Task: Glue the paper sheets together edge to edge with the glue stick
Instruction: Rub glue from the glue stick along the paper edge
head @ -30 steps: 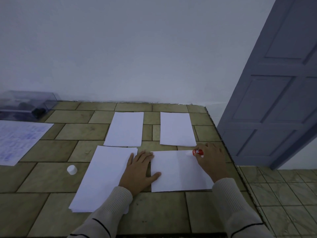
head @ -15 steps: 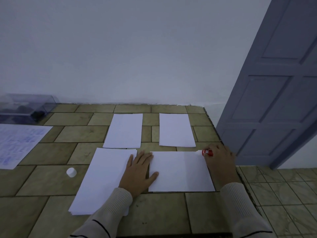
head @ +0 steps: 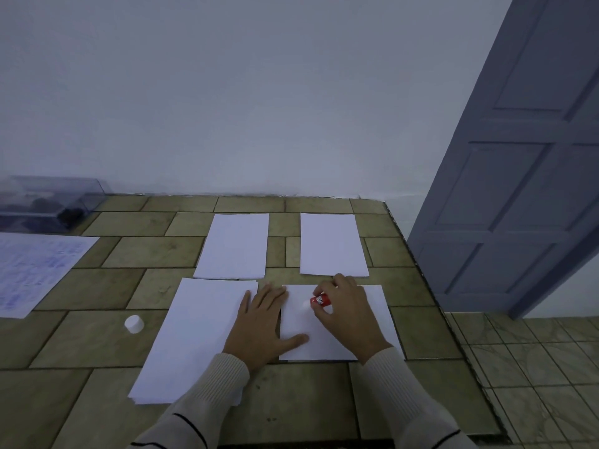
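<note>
On the tiled bench [head: 129,260], beside the paper stack [head: 194,335], one white sheet [head: 296,324] lies under the flat left hand [head: 259,325], fingers [head: 272,296] straight, while the right hand [head: 346,312] clamps its fingers on the red glue stick [head: 320,300] over the sheet, the cap [head: 134,324] well apart.

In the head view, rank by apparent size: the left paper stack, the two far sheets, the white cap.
1. Left paper stack, largest, though also nearest the camera.
2. Far left sheet and far right sheet look alike; unranked.
3. White cap, smallest.
</note>
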